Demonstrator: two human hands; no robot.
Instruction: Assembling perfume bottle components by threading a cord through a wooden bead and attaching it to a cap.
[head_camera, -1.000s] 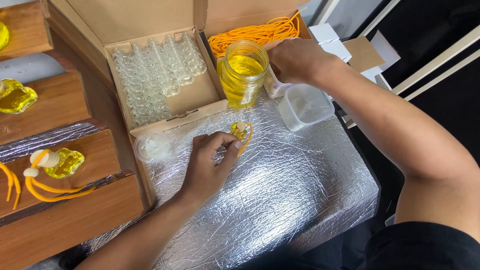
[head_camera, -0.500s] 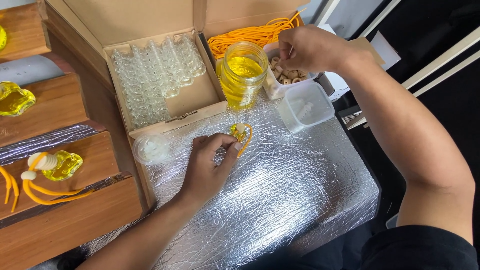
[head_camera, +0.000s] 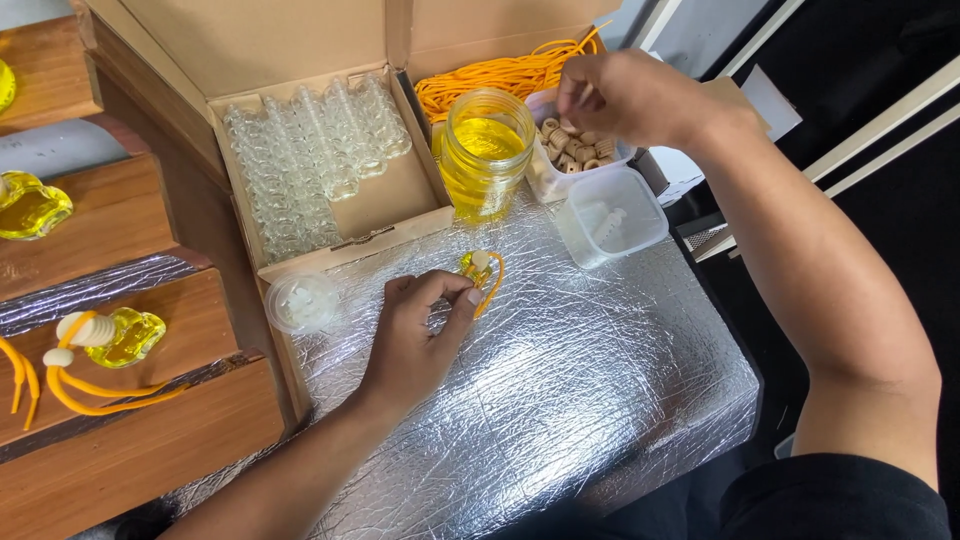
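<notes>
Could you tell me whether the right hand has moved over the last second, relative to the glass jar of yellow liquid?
Yes. The right hand has lifted from beside the glass jar of yellow liquid to above the clear tub of wooden caps, farther right of the jar.

A silver foil-covered work surface (head_camera: 560, 370) carries the things. Taking the glass jar of yellow liquid (head_camera: 485, 160) at its far edge as the mark: just right of the jar stands a clear tub of wooden caps (head_camera: 575, 155), and nearer than that a second clear tub (head_camera: 612, 215), its contents hard to make out. Left of the jar lies an open cardboard box (head_camera: 390, 200) of small glass bottles. Nearer than the jar rests a small yellow-filled bottle (head_camera: 478, 268), and to its left a round clear lid (head_camera: 302, 302).
</notes>
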